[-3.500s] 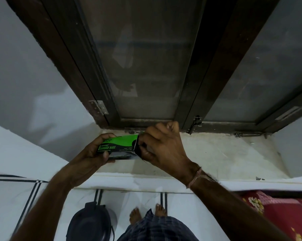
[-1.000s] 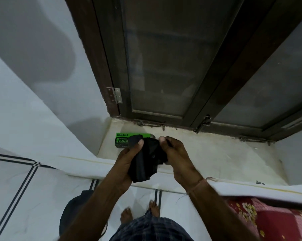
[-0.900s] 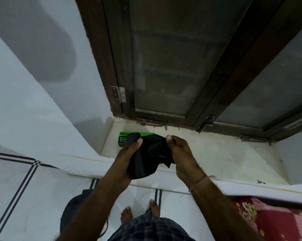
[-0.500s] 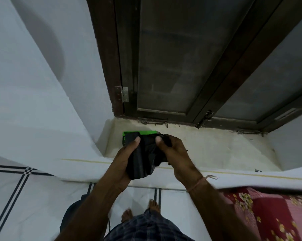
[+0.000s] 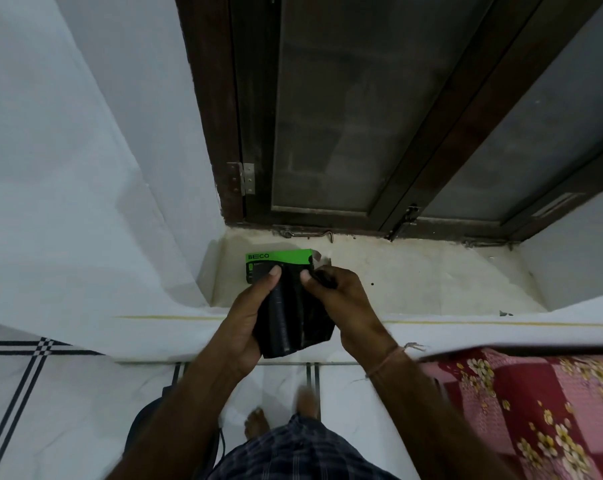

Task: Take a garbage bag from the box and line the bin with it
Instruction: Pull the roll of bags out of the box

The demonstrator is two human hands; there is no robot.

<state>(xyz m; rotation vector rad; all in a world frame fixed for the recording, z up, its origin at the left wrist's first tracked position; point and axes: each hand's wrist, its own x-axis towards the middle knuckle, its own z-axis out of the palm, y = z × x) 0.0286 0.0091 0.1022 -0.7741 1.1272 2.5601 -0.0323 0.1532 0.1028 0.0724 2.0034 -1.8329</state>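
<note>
two hands, left hand [image 5: 246,320] and right hand [image 5: 341,303], pinch one black garbage bag [image 5: 295,323] before one green box [image 5: 279,259].

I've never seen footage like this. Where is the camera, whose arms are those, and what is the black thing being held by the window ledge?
There is no machine here. A person wears a wide-angle camera on the head, so this single picture looks forward and down along their own arms. The left hand and right hand both grip a folded black garbage bag, thumbs on top, in front of a window sill. On the sill lies the green box that the bags come in, with its right end flap open. Below, on the tiled floor, you can see the person's bare feet and a dark bin, mostly hidden by the left arm. At lower right is a red flowered cloth.
</note>
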